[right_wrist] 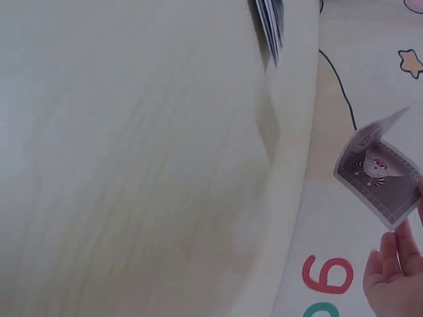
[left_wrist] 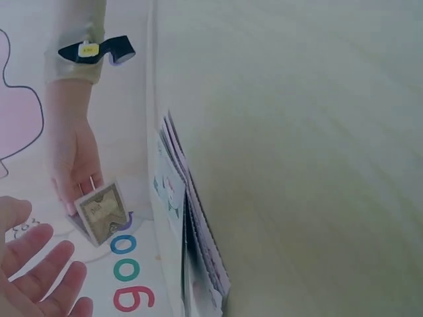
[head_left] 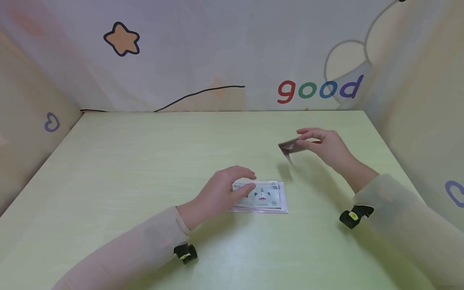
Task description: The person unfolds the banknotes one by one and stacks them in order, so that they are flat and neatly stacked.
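Note:
In the head view, a small stack of play banknotes (head_left: 267, 196) lies on the table, the top one pale green with a cartoon face. My left hand (head_left: 225, 186) hovers over the stack's left end, fingers loosely bent; the left wrist view shows them apart from the stack's layered edges (left_wrist: 192, 231). Farther back and to the right, my right hand (head_left: 328, 148) pinches a brownish play banknote (head_left: 291, 146) above the table. That note is creased, with one part bent at an angle; a cartoon figure shows on its face (right_wrist: 380, 173) in the right wrist view.
The pale green table (head_left: 145, 161) is enclosed by printed fabric walls (head_left: 203, 48) at the back and sides. Each sleeve cuff carries a black strap with a small camera, such as the right one (head_left: 353, 217).

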{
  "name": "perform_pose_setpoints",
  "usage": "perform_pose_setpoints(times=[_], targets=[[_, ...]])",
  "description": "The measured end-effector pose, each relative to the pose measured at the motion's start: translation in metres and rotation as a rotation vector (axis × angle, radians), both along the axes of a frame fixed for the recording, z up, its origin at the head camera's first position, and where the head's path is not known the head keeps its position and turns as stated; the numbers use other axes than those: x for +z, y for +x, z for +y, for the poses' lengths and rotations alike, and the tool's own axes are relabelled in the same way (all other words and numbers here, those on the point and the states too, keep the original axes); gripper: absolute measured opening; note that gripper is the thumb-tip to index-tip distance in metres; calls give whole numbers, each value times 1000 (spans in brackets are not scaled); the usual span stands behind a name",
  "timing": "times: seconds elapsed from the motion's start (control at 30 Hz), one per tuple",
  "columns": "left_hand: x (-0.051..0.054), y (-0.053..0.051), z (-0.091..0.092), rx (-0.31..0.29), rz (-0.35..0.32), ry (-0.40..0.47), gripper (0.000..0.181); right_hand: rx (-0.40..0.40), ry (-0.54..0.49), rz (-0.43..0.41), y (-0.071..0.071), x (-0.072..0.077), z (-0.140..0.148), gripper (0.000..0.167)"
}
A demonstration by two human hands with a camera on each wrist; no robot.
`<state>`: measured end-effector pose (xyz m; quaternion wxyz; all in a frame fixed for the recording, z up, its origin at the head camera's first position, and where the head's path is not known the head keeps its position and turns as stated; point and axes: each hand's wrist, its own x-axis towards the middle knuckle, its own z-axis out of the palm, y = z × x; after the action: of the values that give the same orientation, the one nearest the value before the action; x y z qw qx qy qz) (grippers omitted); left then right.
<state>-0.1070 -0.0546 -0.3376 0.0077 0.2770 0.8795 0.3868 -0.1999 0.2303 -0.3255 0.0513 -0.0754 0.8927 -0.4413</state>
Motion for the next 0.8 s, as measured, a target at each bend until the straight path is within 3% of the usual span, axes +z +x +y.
perform_pose_setpoints(times=[0.13,0.27,0.57,0.8], targets=[[2,-8,4,52,39,78,25,46,-33,-56,14,5,-13,34],[5,-16,9,96,60,98,28,117,-66,-85,29,6,-28,26],[5,-24,16,73,55,127,24,259,-145,-55,48,-2,-53,15],[4,-24,17,68,18,129,11,270,-176,-48,53,-4,-61,15]])
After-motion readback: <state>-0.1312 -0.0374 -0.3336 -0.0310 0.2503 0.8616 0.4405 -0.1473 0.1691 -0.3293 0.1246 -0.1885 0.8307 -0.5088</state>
